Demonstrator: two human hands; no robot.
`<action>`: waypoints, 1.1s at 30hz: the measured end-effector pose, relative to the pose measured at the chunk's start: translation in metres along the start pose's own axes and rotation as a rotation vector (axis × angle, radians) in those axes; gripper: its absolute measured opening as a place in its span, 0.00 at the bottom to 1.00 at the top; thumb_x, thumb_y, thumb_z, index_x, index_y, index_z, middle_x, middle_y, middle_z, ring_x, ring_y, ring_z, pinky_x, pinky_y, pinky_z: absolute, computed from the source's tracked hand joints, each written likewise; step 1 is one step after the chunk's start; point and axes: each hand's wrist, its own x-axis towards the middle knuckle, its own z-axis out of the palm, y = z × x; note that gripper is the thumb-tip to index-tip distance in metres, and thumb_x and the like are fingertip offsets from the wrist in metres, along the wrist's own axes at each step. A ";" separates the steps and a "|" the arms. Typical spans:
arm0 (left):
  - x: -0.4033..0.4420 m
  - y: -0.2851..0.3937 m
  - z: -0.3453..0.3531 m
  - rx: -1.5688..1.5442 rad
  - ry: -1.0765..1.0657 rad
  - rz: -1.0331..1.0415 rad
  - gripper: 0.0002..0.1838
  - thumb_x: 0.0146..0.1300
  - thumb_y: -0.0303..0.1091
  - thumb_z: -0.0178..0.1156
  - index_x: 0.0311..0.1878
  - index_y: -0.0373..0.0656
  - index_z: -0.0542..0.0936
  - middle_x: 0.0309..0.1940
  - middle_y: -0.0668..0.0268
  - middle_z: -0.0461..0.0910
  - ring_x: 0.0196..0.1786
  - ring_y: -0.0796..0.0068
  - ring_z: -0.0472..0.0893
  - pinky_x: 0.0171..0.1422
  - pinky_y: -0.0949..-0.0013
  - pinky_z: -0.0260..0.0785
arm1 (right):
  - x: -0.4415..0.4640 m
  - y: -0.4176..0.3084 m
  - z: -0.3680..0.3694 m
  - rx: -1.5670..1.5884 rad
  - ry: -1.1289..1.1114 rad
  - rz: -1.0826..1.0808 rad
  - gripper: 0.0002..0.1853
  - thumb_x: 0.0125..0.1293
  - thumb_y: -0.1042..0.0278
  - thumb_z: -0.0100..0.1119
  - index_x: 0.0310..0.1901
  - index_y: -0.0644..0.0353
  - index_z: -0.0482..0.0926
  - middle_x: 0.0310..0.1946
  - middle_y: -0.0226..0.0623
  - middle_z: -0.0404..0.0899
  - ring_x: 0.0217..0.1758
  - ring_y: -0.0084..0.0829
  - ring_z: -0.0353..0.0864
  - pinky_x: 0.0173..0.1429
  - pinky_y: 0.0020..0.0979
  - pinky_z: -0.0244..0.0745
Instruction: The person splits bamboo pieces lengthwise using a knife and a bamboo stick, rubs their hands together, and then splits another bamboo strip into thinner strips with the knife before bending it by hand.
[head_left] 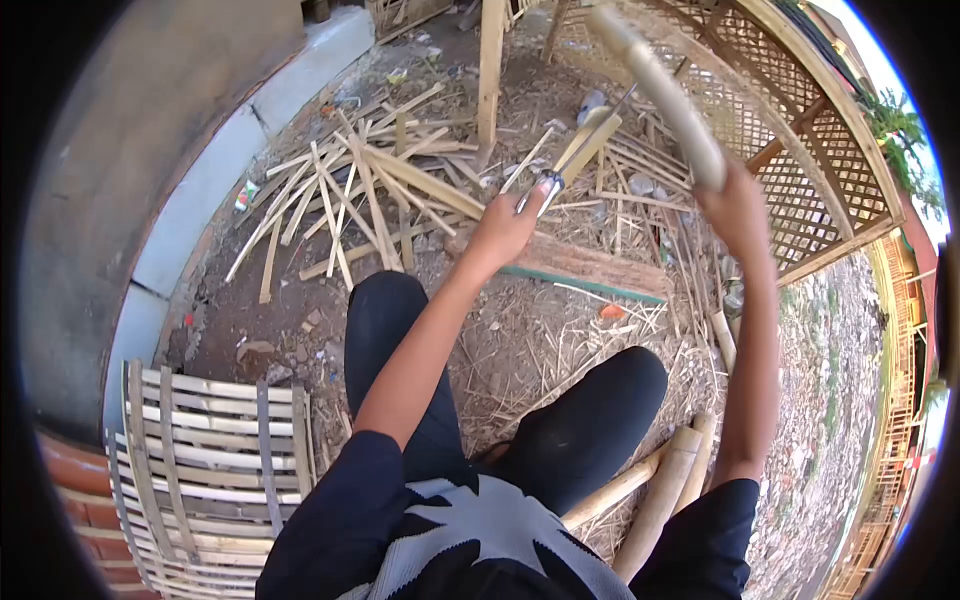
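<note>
My left hand (505, 232) is closed around the handle of a long-bladed knife (622, 103), whose thin dark blade points up and to the right. Beside the blade stands a pale bamboo piece (592, 143); whether the edge is set into it I cannot tell. Raised at the right, my right hand (735, 205) grips the lower end of a thick, pale bamboo stick (668, 95), its upper end blurred. Under the knife and bamboo piece lies a wooden plank (590, 262) with a green edge.
Many split bamboo strips (370, 190) are heaped on the dirt ahead. A slatted bamboo panel (215, 450) lies at lower left, bamboo poles (660, 490) at lower right. A wooden post (490, 75) and a lattice panel (830, 170) stand ahead; a wall (150, 130) runs along the left.
</note>
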 end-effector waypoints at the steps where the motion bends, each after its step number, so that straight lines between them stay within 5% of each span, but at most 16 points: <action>1: -0.005 -0.006 -0.005 -0.024 -0.021 -0.024 0.33 0.75 0.63 0.48 0.52 0.37 0.81 0.14 0.75 0.65 0.15 0.83 0.66 0.18 0.74 0.57 | 0.005 -0.020 -0.035 0.028 0.015 0.002 0.22 0.58 0.64 0.66 0.52 0.68 0.81 0.35 0.47 0.87 0.35 0.37 0.88 0.42 0.40 0.82; 3: -0.001 -0.014 -0.008 -0.098 -0.062 -0.054 0.33 0.75 0.63 0.48 0.53 0.38 0.81 0.15 0.75 0.65 0.14 0.84 0.65 0.17 0.73 0.57 | 0.019 -0.051 -0.116 0.210 0.185 0.098 0.24 0.61 0.56 0.69 0.51 0.67 0.82 0.29 0.36 0.84 0.28 0.21 0.82 0.32 0.26 0.77; 5: -0.003 -0.019 -0.010 -0.131 -0.058 -0.060 0.32 0.75 0.63 0.49 0.53 0.39 0.81 0.15 0.75 0.64 0.14 0.84 0.63 0.17 0.73 0.56 | 0.035 -0.053 -0.150 0.249 0.381 0.180 0.22 0.62 0.53 0.70 0.47 0.66 0.84 0.28 0.34 0.84 0.27 0.20 0.82 0.31 0.24 0.76; 8: -0.007 -0.015 -0.010 -0.101 -0.027 -0.071 0.35 0.73 0.65 0.49 0.59 0.39 0.80 0.15 0.76 0.64 0.16 0.84 0.66 0.17 0.74 0.57 | 0.038 -0.059 -0.159 0.556 0.699 -0.053 0.17 0.57 0.55 0.74 0.33 0.64 0.87 0.28 0.38 0.86 0.27 0.22 0.84 0.32 0.24 0.76; 10: -0.009 -0.014 -0.010 -0.070 -0.014 -0.056 0.36 0.73 0.65 0.49 0.60 0.38 0.80 0.16 0.75 0.65 0.17 0.83 0.67 0.18 0.73 0.58 | 0.031 -0.061 -0.090 0.659 0.847 0.026 0.16 0.65 0.58 0.68 0.40 0.66 0.87 0.31 0.39 0.85 0.34 0.24 0.85 0.40 0.26 0.78; 11: -0.015 -0.014 -0.011 -0.050 -0.019 -0.054 0.36 0.73 0.66 0.49 0.60 0.38 0.80 0.16 0.75 0.65 0.17 0.83 0.68 0.18 0.73 0.59 | 0.018 -0.036 -0.031 0.540 0.616 -0.123 0.18 0.63 0.59 0.68 0.41 0.71 0.84 0.31 0.45 0.85 0.37 0.31 0.86 0.43 0.32 0.80; 12: -0.020 -0.011 -0.013 -0.056 -0.037 -0.024 0.37 0.73 0.66 0.48 0.59 0.37 0.80 0.17 0.74 0.66 0.17 0.82 0.68 0.19 0.73 0.61 | 0.001 -0.029 0.027 0.115 0.456 -0.041 0.20 0.59 0.60 0.68 0.42 0.73 0.81 0.30 0.52 0.84 0.37 0.41 0.86 0.45 0.38 0.80; 13: -0.018 -0.008 -0.014 -0.065 -0.044 -0.045 0.37 0.73 0.66 0.48 0.58 0.37 0.81 0.17 0.74 0.66 0.17 0.82 0.68 0.19 0.73 0.61 | -0.013 -0.018 0.072 0.033 -0.051 0.051 0.24 0.55 0.61 0.69 0.47 0.74 0.79 0.28 0.56 0.82 0.35 0.46 0.86 0.46 0.42 0.80; 14: -0.021 -0.013 -0.012 -0.064 -0.073 -0.085 0.37 0.73 0.66 0.47 0.58 0.37 0.81 0.17 0.74 0.66 0.17 0.82 0.68 0.19 0.73 0.61 | -0.020 0.000 0.098 0.199 -0.195 0.185 0.22 0.53 0.63 0.67 0.47 0.70 0.80 0.38 0.63 0.84 0.44 0.58 0.86 0.54 0.48 0.78; 17: -0.021 -0.033 -0.002 -0.083 -0.001 -0.069 0.35 0.74 0.64 0.48 0.48 0.35 0.82 0.16 0.72 0.69 0.17 0.80 0.70 0.21 0.71 0.62 | -0.003 -0.009 0.041 0.104 -0.106 0.091 0.22 0.55 0.62 0.66 0.48 0.68 0.80 0.40 0.62 0.84 0.44 0.56 0.87 0.52 0.47 0.79; 19: -0.019 -0.047 0.008 -0.087 0.026 -0.022 0.33 0.75 0.61 0.49 0.39 0.33 0.82 0.16 0.66 0.74 0.18 0.75 0.75 0.25 0.66 0.67 | 0.014 -0.020 -0.004 0.145 0.002 0.055 0.22 0.55 0.62 0.68 0.49 0.67 0.80 0.36 0.54 0.86 0.38 0.46 0.88 0.46 0.44 0.81; 23: -0.038 -0.044 -0.010 -0.240 0.035 -0.162 0.34 0.74 0.61 0.50 0.41 0.32 0.82 0.17 0.68 0.72 0.18 0.76 0.74 0.24 0.68 0.68 | 0.047 -0.032 -0.086 0.353 0.243 0.063 0.22 0.58 0.56 0.72 0.47 0.63 0.82 0.25 0.35 0.81 0.29 0.21 0.82 0.33 0.27 0.76; 28: -0.043 -0.041 -0.014 -0.396 0.101 -0.189 0.32 0.73 0.61 0.53 0.37 0.34 0.80 0.16 0.72 0.68 0.17 0.79 0.72 0.19 0.71 0.63 | 0.041 -0.083 -0.061 0.763 0.782 -0.039 0.19 0.58 0.59 0.74 0.40 0.67 0.81 0.22 0.38 0.82 0.22 0.25 0.82 0.26 0.25 0.74; 30: -0.044 -0.045 -0.018 -0.432 0.081 -0.197 0.31 0.73 0.61 0.54 0.35 0.35 0.79 0.17 0.73 0.67 0.17 0.80 0.70 0.18 0.71 0.61 | 0.013 -0.044 0.050 0.495 0.382 0.004 0.19 0.59 0.64 0.68 0.47 0.69 0.79 0.34 0.52 0.85 0.36 0.39 0.87 0.40 0.37 0.80; 31: -0.035 -0.040 -0.021 -0.442 0.085 -0.197 0.31 0.73 0.61 0.54 0.35 0.36 0.78 0.17 0.73 0.67 0.17 0.80 0.70 0.18 0.71 0.61 | 0.004 -0.018 0.098 0.195 -0.147 -0.081 0.24 0.56 0.64 0.69 0.51 0.69 0.77 0.39 0.58 0.84 0.43 0.47 0.86 0.48 0.45 0.79; 33: -0.037 -0.040 -0.027 -0.426 0.053 -0.245 0.31 0.72 0.62 0.54 0.34 0.37 0.77 0.18 0.73 0.67 0.16 0.80 0.69 0.18 0.72 0.60 | -0.014 -0.009 0.124 0.287 -0.236 -0.077 0.26 0.55 0.63 0.69 0.54 0.67 0.77 0.37 0.58 0.84 0.42 0.51 0.86 0.48 0.50 0.78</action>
